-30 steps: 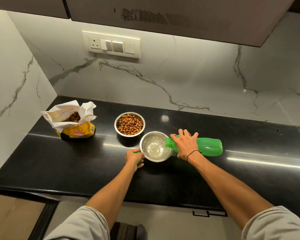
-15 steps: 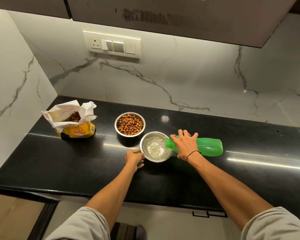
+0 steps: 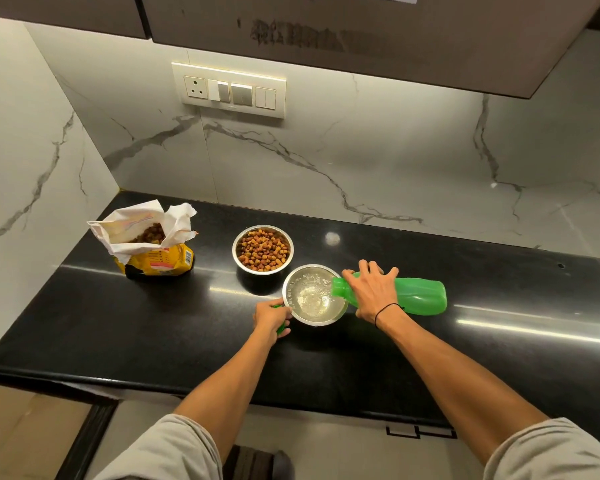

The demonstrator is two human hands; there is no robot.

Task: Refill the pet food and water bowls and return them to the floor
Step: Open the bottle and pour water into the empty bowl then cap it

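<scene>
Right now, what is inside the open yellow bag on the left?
Brown kibble shows at the mouth of the yellow bag, between its folded-back white flaps. How far down it is filled cannot be seen; the bag's walls cover it.

Food bowl point(image 3: 263, 249): round steel, full of brown kibble, upright, just behind the water bowl.
Water bowl point(image 3: 314, 294): round steel, holding rippling water, upright.
Bottle point(image 3: 414, 296): green plastic, tipped sideways, open mouth over the water bowl's right rim.
</scene>
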